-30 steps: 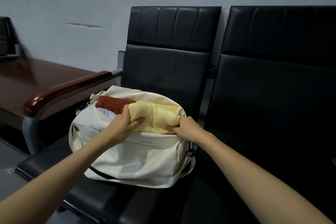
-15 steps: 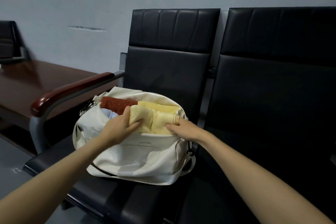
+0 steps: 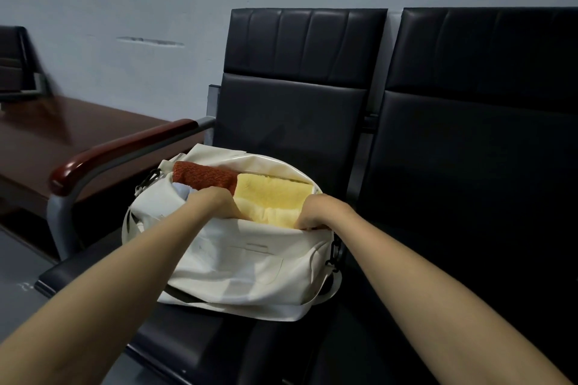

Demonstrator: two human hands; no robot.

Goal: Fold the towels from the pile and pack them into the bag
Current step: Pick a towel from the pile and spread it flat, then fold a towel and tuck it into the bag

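Left grip [image 3: 215, 205] sunk into the mouth of the white bag [image 3: 250, 266] at the left end of the yellow towel [image 3: 275, 200], knuckles up, fingers hidden behind the bag's front rim; impossible to tell whether closed on cloth. Right grip [image 3: 323, 212] likewise tucked in at the towel's right end, fingers hidden, hold not to be told. Yellow towel folded, lying in the bag's right half, touching a rust-red towel [image 3: 206, 176] on its left; pale blue cloth [image 3: 183, 191] just in front of that. Bag resting toward the back edge of the black seat [image 3: 194, 341], beside the wood-topped armrest [image 3: 125, 150].
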